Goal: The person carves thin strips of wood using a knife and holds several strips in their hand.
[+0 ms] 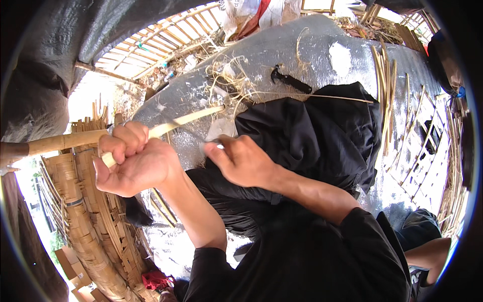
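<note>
My left hand (133,158) is raised at the left, its fingers curled round a pale bamboo strip (193,116). The strip slants up and to the right out of the fist, and a short end shows below the fingers. My right hand (241,160) is closed on a knife; its thin dark blade (187,130) is blurred and reaches toward the strip, and the handle is mostly hidden. Whether blade and strip touch, I cannot tell. Below and behind the hands are my legs in black trousers (302,133). Curled bamboo shavings (229,75) lie just beyond.
A black hammer-headed multi-tool (292,80) rests on the grey sheet (282,48). Bamboo strips (385,95) and an open lattice (412,146) lie at the right, near another person's limb (427,257). Leftward are a bamboo pole (65,141) and woven bamboo panels (80,201).
</note>
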Demonstrator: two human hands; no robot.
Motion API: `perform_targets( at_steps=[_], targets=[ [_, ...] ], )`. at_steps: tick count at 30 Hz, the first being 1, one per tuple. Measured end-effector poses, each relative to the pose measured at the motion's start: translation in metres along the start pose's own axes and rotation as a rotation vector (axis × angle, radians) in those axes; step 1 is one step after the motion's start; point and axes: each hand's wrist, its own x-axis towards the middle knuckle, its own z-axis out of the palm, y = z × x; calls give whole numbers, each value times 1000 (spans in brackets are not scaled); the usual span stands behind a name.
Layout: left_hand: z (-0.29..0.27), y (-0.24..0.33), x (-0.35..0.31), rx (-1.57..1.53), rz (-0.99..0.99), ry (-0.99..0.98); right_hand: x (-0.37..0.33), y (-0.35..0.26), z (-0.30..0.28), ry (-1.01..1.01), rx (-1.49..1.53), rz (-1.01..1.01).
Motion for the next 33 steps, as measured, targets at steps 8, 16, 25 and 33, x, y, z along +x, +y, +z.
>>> perform_targets(
  at_steps=[8, 16, 25, 33],
  targets=[
    [-6, 1, 17, 73, 55, 175, 6, 101, 26, 67, 12, 106],
    [-15, 1, 20, 155, 124, 260, 18, 29, 46, 34, -70, -96],
    [-47, 15, 37, 106, 35, 265, 17, 86, 14, -52, -421, 50],
    [-30, 9, 18, 83, 80, 171, 15, 87, 54, 68, -219, -14]
  ],
)
